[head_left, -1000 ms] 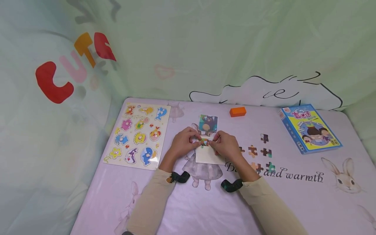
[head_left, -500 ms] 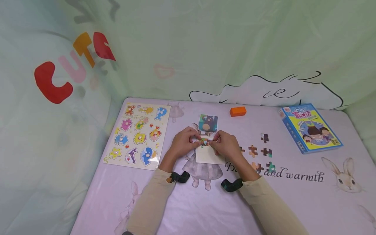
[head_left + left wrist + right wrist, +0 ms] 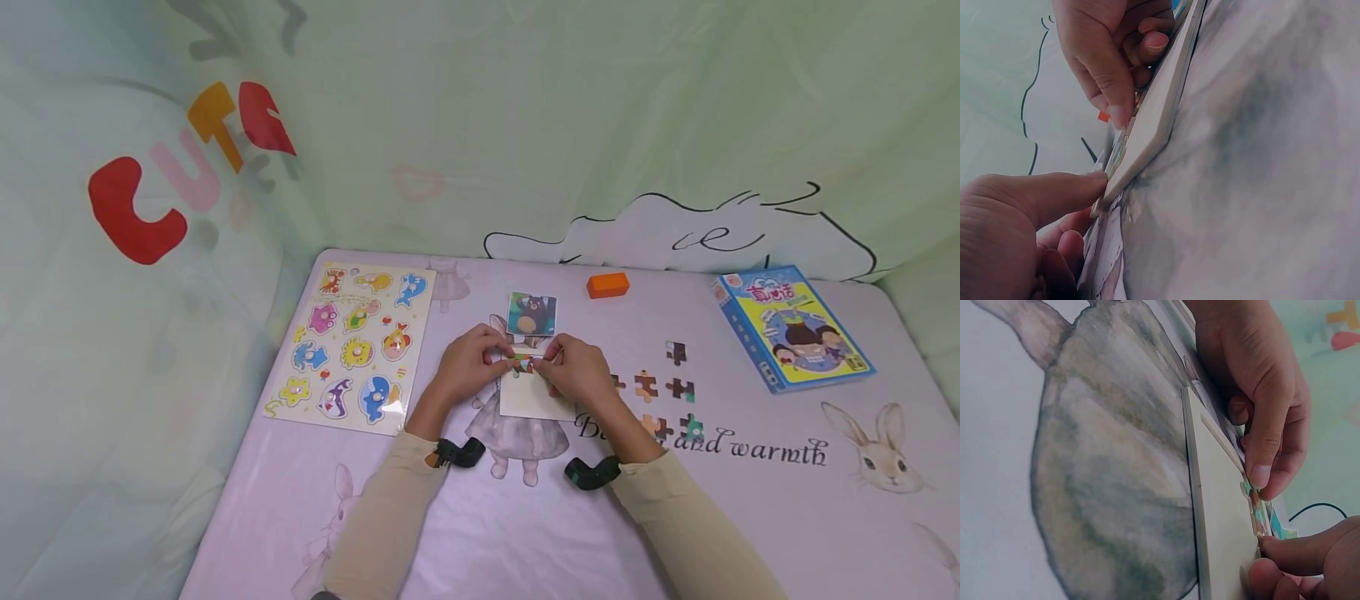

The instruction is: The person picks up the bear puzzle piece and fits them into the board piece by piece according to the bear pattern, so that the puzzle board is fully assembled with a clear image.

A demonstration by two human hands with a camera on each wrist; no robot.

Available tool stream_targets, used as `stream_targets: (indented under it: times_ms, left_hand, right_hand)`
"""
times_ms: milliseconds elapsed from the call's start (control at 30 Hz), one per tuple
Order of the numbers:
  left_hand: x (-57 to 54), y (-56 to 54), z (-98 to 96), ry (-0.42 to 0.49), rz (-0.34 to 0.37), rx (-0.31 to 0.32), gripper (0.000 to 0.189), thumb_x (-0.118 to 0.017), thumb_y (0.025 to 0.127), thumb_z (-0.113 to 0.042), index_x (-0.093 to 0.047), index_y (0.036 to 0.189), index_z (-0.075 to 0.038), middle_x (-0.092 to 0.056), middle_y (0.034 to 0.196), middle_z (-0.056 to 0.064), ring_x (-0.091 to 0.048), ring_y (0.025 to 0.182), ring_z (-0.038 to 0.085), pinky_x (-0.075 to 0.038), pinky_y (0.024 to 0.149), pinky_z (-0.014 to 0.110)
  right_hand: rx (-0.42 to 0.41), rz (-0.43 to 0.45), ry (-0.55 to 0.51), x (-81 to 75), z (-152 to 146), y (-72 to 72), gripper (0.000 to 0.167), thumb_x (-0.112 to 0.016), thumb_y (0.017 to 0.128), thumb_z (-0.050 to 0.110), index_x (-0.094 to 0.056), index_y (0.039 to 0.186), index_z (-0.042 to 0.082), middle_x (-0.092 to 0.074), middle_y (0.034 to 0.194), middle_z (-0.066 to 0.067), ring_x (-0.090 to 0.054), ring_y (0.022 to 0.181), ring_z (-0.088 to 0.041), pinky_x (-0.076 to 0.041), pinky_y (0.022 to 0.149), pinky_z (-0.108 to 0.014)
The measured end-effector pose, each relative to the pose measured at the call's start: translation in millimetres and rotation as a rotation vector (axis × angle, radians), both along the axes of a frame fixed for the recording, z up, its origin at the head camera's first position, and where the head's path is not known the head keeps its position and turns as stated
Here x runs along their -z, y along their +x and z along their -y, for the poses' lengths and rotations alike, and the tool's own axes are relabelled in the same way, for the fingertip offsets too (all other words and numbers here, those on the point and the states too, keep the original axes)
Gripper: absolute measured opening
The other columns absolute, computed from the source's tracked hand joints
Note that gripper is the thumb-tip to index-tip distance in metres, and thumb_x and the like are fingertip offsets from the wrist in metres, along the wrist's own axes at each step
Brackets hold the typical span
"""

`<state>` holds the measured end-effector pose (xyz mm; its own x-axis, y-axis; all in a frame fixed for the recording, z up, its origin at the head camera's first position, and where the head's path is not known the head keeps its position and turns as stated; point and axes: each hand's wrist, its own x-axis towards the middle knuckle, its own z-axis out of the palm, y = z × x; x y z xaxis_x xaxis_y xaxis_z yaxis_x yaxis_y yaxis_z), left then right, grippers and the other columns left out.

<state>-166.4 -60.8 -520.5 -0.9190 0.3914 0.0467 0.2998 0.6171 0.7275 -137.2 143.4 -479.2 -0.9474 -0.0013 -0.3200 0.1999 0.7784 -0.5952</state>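
A pale square puzzle tray [image 3: 536,398] lies on the table before me, with a few joined colourful puzzle pieces [image 3: 522,365] along its far edge. My left hand [image 3: 472,360] grips the tray's far left corner, its thumb on top by the pieces and other fingers curled at the edge. My right hand [image 3: 577,367] pinches at a puzzle piece [image 3: 1257,515] at the right end of that row; the piece is mostly hidden by the fingertips. Just beyond the tray lies a bear picture card [image 3: 532,314]. Loose puzzle pieces [image 3: 681,389] are spread right of my right hand.
An animal peg board [image 3: 352,346] lies on the left of the table. An orange block [image 3: 607,286] sits at the back, and a blue and yellow box [image 3: 797,327] at the right. Fabric walls [image 3: 525,125] stand behind and left. Both wrists carry black mounts [image 3: 592,473].
Both hands stay almost in place over the far edge of the tray, with only tiny finger shifts at the pieces. Nothing else has moved.
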Motion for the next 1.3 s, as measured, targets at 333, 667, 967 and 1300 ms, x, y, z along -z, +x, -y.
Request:
stream_targets:
  times_ms: [333, 667, 967, 1300]
  left_hand:
    - [-1.3, 0.0, 0.6, 0.002, -0.002, -0.002, 0.011, -0.078, 0.09, -0.027, -0.076, 0.098, -0.02, -0.064, 0.111, -0.004, -0.05, 0.074, 0.008, -0.039, 0.068, 0.023]
    - [0.4, -1.0, 0.8, 0.007, -0.001, -0.002, 0.011, -0.078, 0.09, -0.026, -0.077, 0.099, -0.02, -0.063, 0.11, -0.004, -0.051, 0.074, 0.009, -0.039, 0.067, 0.023]
    - [-0.1, 0.2, 0.6, -0.001, 0.005, -0.001, 0.011, -0.078, 0.09, -0.025, -0.077, 0.099, -0.02, -0.064, 0.112, -0.003, -0.05, 0.075, 0.009, -0.039, 0.068, 0.023]
    - [-1.0, 0.9, 0.2, 0.012, 0.004, -0.001, 0.01, -0.078, 0.09, -0.025, -0.077, 0.098, -0.019, -0.064, 0.111, -0.003, -0.051, 0.075, 0.009, -0.04, 0.068, 0.022]
  right_hand:
    - [-0.008, 0.005, -0.001, -2.0, 0.1, 0.2, 0.028, -0.072, 0.095, 0.031, -0.061, 0.103, 0.007, -0.063, 0.064, -0.005, -0.055, 0.053, -0.019, -0.037, 0.049, -0.027]
    - [-0.016, -0.004, -0.009, -4.1, 0.0, 0.9, 0.027, -0.072, 0.095, 0.03, -0.06, 0.102, 0.007, -0.063, 0.063, -0.005, -0.055, 0.053, -0.019, -0.036, 0.049, -0.027]
    - [-0.01, -0.001, -0.008, -1.9, 0.2, 1.5, 0.028, -0.073, 0.094, 0.031, -0.06, 0.102, 0.007, -0.062, 0.064, -0.006, -0.055, 0.054, -0.019, -0.037, 0.049, -0.027]
    - [-0.021, -0.008, 0.002, -3.6, -0.5, 1.5, 0.028, -0.072, 0.095, 0.031, -0.061, 0.102, 0.007, -0.062, 0.062, -0.005, -0.055, 0.053, -0.019, -0.036, 0.049, -0.027]
